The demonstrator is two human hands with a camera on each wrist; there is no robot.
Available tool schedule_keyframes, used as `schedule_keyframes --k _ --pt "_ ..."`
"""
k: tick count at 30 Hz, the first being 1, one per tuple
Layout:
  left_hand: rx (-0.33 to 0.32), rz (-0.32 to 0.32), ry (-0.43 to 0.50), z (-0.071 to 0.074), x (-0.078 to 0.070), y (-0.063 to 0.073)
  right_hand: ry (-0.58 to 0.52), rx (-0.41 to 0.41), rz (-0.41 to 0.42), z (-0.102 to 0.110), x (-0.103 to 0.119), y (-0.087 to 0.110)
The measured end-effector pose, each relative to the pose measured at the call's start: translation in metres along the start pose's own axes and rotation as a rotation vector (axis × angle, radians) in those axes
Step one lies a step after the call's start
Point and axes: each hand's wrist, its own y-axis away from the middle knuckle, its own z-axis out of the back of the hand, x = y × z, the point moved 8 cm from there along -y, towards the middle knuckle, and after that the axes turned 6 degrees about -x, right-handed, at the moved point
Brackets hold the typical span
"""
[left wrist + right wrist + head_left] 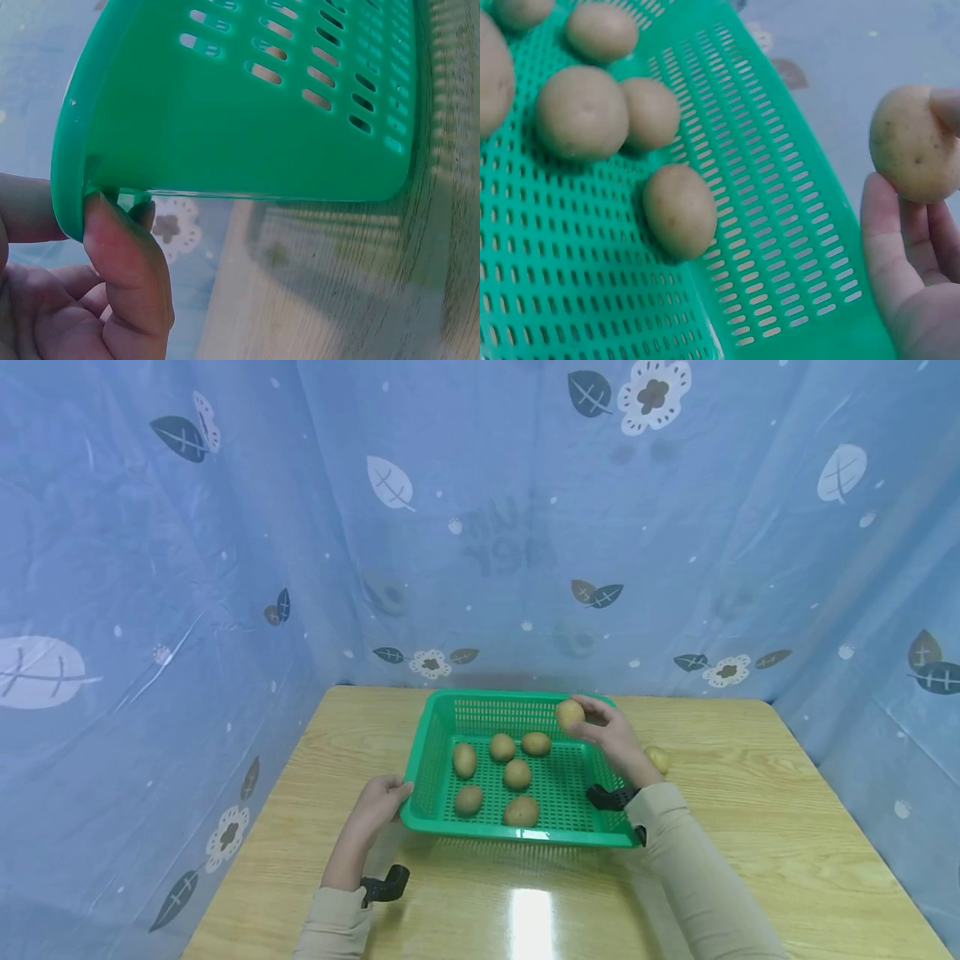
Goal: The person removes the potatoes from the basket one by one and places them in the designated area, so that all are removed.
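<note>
Table (750, 793): we see glossy, yellowish wood grain.
Basket (465, 829): green, we find it on the wood.
Potato (659, 759): we spot one right of the basket.

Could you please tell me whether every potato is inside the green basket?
No, one potato lies on the table to the right of the basket.
</note>
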Motion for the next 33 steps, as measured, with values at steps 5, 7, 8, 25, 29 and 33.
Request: schedule_keyframes --k 5,7,8,25,29,33 --pt "0.002 -0.005 -0.007 0.000 -0.001 0.001 -0.047 -0.048 -0.019 0.009 0.002 0.004" --pt "0.005 -0.005 -0.008 0.001 -0.001 0.001 -0.054 -0.055 -0.016 0.011 0.003 0.005" --pt "0.004 0.001 -0.005 0.001 -0.001 0.001 -0.060 -0.061 -0.014 0.012 0.004 0.005" --pt "0.010 0.001 -0.004 0.001 -0.003 0.003 -0.155 -0.173 -0.001 0.048 0.023 0.017" --pt "0.015 0.001 0.001 0.001 -0.003 0.003 -0.194 -0.200 0.004 0.061 0.025 0.022" --pt "0.015 -0.002 0.001 0.000 -0.004 0.003 -0.235 -0.204 0.015 0.071 0.027 0.028"
